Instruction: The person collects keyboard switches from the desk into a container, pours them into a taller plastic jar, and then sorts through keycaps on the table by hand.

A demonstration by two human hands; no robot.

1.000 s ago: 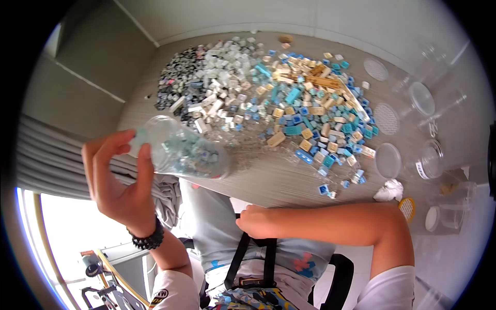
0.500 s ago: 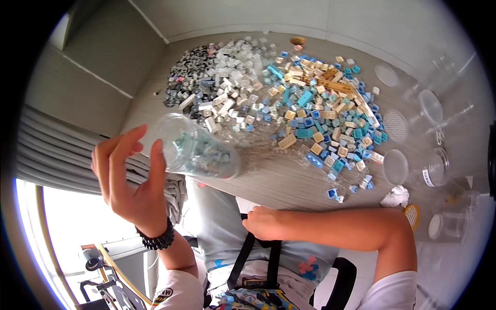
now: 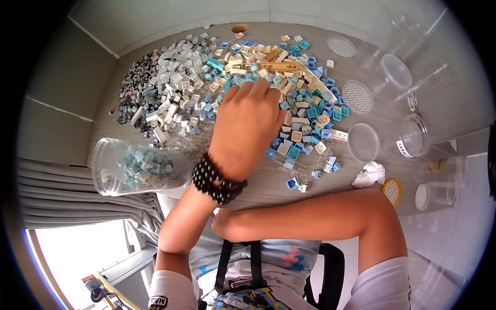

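My left hand [image 3: 248,119] reaches over the pile of small keycap-like pieces [image 3: 305,111], back upwards. Its fingers bend down onto the light blue and cream pieces, the thumb stands apart, and the fingertips are hidden; nothing shows held in it. Left of that wrist, a clear plastic jar [image 3: 178,173] lies on its side, its open mouth to the left, with teal and pale pieces inside. At the table's front edge my right hand [image 3: 227,225] is curled closed over my lap, with nothing visible in it.
White and clear pieces [image 3: 181,64] and dark grey ones [image 3: 137,85] spread at the left. Along the right are round lids [image 3: 363,142], clear jars [image 3: 413,135], a crumpled white tissue [image 3: 369,174] and a yellow-rimmed disc [image 3: 392,192].
My left hand has moved right from the jar's mouth to the pile, and the teal piece earlier at its fingertips is gone from view. The camera view has shifted. My right hand stays curled.
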